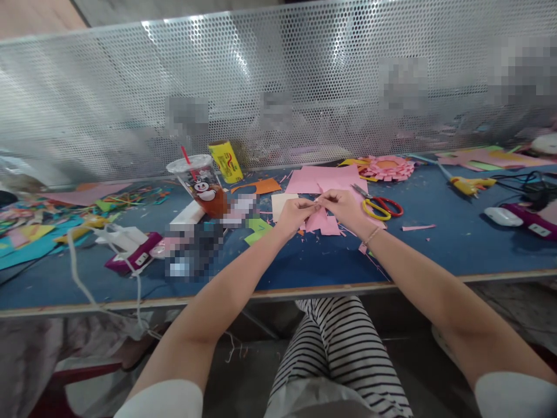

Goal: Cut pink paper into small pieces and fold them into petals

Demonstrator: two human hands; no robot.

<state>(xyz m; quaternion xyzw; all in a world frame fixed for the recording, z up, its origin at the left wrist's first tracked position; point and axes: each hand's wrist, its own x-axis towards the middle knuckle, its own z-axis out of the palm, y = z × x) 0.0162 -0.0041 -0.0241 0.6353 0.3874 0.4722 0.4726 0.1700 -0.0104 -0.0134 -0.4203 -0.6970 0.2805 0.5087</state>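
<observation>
My left hand point(297, 212) and my right hand point(338, 204) meet over the blue table, thumbs and fingers pinched together. Between their fingertips is a small piece of pink paper, mostly covered by the fingers. Cut pink paper pieces point(329, 226) lie just under the hands. Behind them rests a large pink sheet point(300, 180). Scissors point(376, 206) with red and yellow handles lie right of my right hand, blades pointing toward the back left. A cream paper square point(281, 204) and green paper scraps point(257, 231) are near my left hand.
A plastic cup point(201, 184) with a brown drink and red straw stands left. Purple power strips point(134, 255) with cables lie at both sides. A yellow glue gun point(472, 184) and a pink fringed paper flower point(388, 168) sit right. A perforated metal panel point(261, 69) borders the back.
</observation>
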